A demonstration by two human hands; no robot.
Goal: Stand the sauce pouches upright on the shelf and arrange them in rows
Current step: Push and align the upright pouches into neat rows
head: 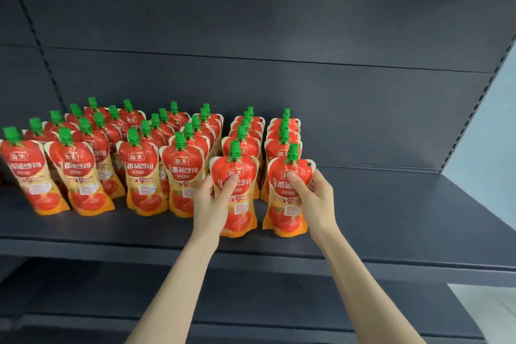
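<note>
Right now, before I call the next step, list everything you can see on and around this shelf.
standing pouches: several rows, too overlapped to count, red-orange with green caps, shelf's left and middle
left pouch: one, same colours, upright, front of second row from the right
right pouch: one, same colours, upright, front of rightmost row
shelf: one, dark grey
back panel: dark grey, behind the rows
lower shelf: one, dark grey, below
left hand: grips left pouch
right hand: grips right pouch

shelf (391,204) bare right of pouch rows (139,153); rows crowd left half; narrow gaps between rows.
</note>
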